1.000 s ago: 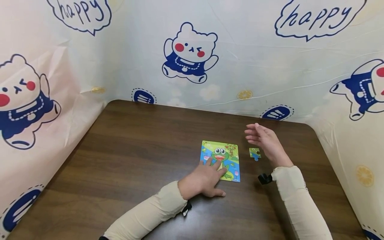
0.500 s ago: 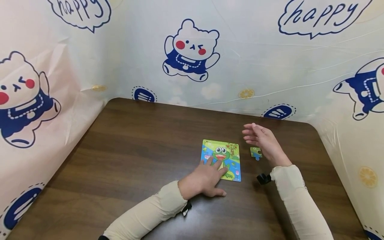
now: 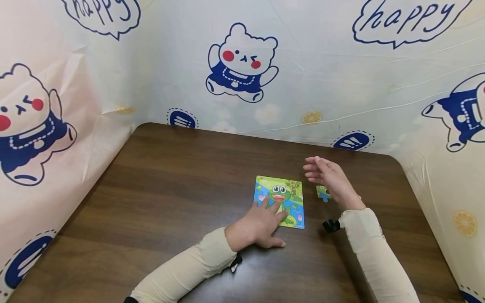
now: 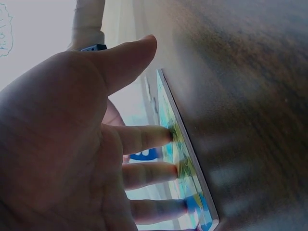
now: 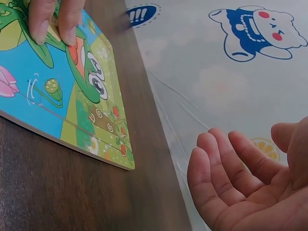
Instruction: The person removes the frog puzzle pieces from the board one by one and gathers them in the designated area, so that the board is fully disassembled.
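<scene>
In the head view a square frog puzzle board (image 3: 281, 193) lies flat on the brown table. My left hand (image 3: 259, 227) rests on its lower left part, fingers spread and straight; the left wrist view shows the fingertips touching the board's (image 4: 169, 115) picture face. Right of the board lies a small loose jigsaw piece (image 3: 323, 193), partly covered by my right hand. That right hand (image 3: 333, 181) hovers over the table, its fingers loosely bent and holding nothing. In the right wrist view it appears palm and fingers bare (image 5: 245, 187), apart from the board.
The wooden table (image 3: 170, 181) has rounded far corners. A pale patterned sheet (image 3: 163, 75) with bear drawings stands around its back and sides. Both forearms wear light sleeves, with a small black device (image 3: 331, 226) at the right wrist.
My right hand has drifted slightly to the left, covering more of the loose jigsaw piece. My left hand stays in place on the board. The whole view has shifted a little.
</scene>
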Motion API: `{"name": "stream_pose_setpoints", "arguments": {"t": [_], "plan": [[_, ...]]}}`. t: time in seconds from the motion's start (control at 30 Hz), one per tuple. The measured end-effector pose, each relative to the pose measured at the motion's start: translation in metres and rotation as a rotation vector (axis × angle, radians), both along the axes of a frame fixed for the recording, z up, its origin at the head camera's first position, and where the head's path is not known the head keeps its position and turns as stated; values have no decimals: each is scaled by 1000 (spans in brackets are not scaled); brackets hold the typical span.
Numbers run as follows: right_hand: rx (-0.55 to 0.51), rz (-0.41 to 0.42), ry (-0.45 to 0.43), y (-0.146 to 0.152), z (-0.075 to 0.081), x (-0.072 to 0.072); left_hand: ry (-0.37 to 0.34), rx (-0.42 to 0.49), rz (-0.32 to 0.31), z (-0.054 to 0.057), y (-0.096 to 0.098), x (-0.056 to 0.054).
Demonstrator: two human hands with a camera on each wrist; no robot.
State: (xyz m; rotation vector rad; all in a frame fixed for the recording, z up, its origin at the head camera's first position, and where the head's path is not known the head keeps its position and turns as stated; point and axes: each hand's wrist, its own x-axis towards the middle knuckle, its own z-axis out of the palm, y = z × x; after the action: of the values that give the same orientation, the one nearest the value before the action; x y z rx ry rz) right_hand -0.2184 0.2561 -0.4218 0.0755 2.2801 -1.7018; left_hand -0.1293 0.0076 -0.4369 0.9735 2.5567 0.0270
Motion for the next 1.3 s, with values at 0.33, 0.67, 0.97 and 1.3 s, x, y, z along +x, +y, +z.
{"name": "stream_pose_setpoints", "arguments": {"t": [0.33,0.67,0.97,1.3], "plan": [[63,35,-13,-6,-26,2,-17,12,6,-1,0,-1],[174,63,35,-11,-44,4,-21,5,9,0,0,-1],[487,93,129,-21,-37,13,-18,1,11,-2,0,0],[703,181,297,-30,-28,16,-8,-11,6,1,2,-1]]}}
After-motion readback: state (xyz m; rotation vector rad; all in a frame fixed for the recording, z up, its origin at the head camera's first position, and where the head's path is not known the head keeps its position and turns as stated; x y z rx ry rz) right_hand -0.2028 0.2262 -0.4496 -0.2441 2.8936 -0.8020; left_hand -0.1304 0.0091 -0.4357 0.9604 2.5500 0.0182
